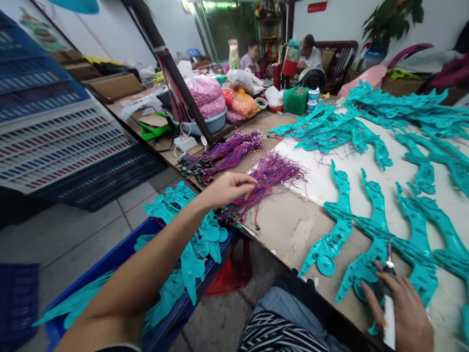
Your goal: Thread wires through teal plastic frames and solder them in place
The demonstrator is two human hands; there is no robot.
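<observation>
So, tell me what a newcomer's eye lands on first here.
The teal plastic parts grab attention first, fanned in rows across the right side of the table. Next comes the purple wire bundle at the centre, where the left hand pinches a few strands. At bottom right, the right hand grips a white tool over the parts.
</observation>
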